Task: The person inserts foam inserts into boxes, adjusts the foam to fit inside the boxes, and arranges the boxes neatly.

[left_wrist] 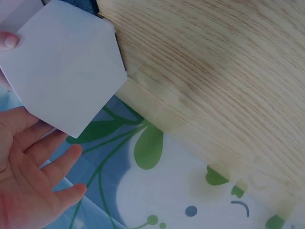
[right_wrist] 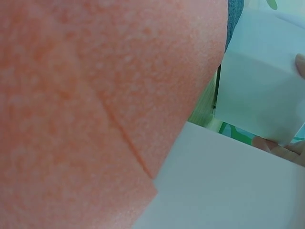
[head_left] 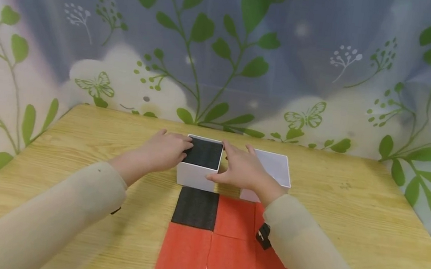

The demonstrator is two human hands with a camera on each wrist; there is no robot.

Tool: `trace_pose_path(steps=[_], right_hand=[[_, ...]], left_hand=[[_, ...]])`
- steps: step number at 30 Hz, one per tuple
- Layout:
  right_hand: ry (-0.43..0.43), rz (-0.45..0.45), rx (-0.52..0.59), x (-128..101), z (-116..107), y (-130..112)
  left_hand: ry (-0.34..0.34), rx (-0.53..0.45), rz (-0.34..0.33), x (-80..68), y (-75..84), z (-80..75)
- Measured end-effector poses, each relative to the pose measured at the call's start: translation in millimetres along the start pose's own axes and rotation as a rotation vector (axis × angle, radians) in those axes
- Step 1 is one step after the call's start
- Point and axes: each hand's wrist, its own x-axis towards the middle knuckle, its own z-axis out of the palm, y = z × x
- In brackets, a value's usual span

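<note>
A white box (head_left: pixel 195 174) with a black foam pad (head_left: pixel 204 153) in its top stands mid-table. My left hand (head_left: pixel 171 148) lies against its left side, fingers fairly straight. The left wrist view shows that hand (left_wrist: pixel 40 179) spread beside the white box (left_wrist: pixel 62 67). My right hand (head_left: pixel 236 166) rests on the box's right side, fingers along the far edge and thumb at the near corner. A second white box (head_left: pixel 273 167) stands just right of that hand. In the right wrist view, red foam (right_wrist: pixel 95 95) fills the left, with both the white box (right_wrist: pixel 257 90) and the second box (right_wrist: pixel 228 186) beyond.
Several red foam squares (head_left: pixel 232 246) and one black foam square (head_left: pixel 195 207) lie flat on the wooden table (head_left: pixel 350 223) in front of the boxes. A leaf-patterned curtain (head_left: pixel 225 55) closes the back and both sides. The table top shows bare wood (left_wrist: pixel 214 71) to the left and right.
</note>
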Motion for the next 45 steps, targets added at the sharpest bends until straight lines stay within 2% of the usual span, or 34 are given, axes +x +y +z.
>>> trace_pose_path(steps=[7, 11, 20, 25, 30, 36, 45], right_hand=[[0.005, -0.005, -0.019, 0.7, -3.5, -0.8], [-0.002, -0.004, -0.020, 0.0, -2.7, -0.2], [-0.017, 0.002, 0.015, -2.6, -5.4, -0.2], [-0.027, -0.010, 0.023, -2.9, -3.7, -0.8], [-0.001, -0.017, 0.018, -3.3, -1.7, -0.1], [0.002, -0.014, 0.013, -3.0, -0.5, 0.4], [-0.004, -0.018, 0.008, -2.4, -1.9, 0.9]], left_hand=[[0.051, -0.008, 0.005, -3.7, 2.2, -2.9], [0.040, -0.031, 0.020, -1.6, 7.8, -4.0], [0.017, -0.166, 0.176, 22.4, 17.5, -1.8], [-0.034, -0.194, 0.177, 30.2, 22.7, 0.5], [-0.030, -0.215, 0.193, 32.6, 25.9, 0.8], [-0.033, -0.246, 0.195, 31.4, 22.6, 3.7], [0.028, -0.145, 0.164, 21.5, 17.5, 6.7]])
